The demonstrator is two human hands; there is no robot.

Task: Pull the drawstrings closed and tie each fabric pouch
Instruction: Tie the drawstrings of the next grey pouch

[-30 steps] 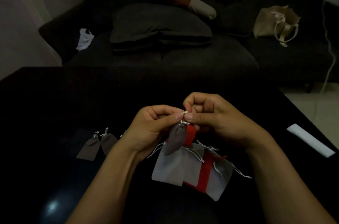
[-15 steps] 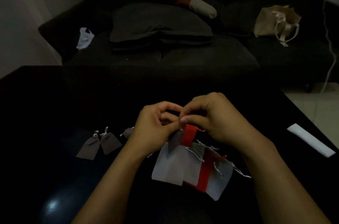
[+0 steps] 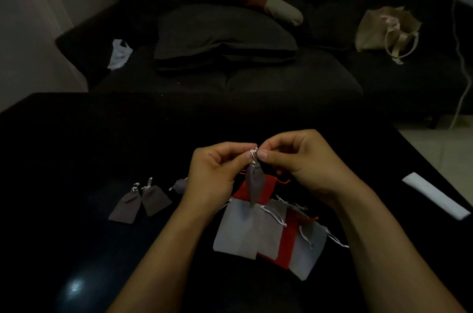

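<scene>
A small dark grey pouch (image 3: 254,183) hangs in the air by its white drawstring (image 3: 254,154). My left hand (image 3: 215,171) and my right hand (image 3: 304,161) both pinch that string at the pouch's gathered mouth, fingertips nearly touching. Under them on the black table (image 3: 76,138) lies a pile of flat pouches: a light grey one (image 3: 238,230), a red one (image 3: 286,243) and more grey ones with loose white strings. Left of the pile lie two dark grey pouches (image 3: 139,204) with gathered mouths, and a third (image 3: 180,184) shows beside my left wrist.
A white folded strip (image 3: 435,196) lies near the table's right edge. Beyond the table stands a dark sofa (image 3: 281,77) with cushions, a beige tote bag (image 3: 386,28) and a white plastic bag (image 3: 119,52). A white cable (image 3: 460,82) hangs at the far right.
The hands dipped toward the pile half a second ago, hiding most of the dark grey pouch, and have risen again; the pouch now hangs free below the pinched string.
</scene>
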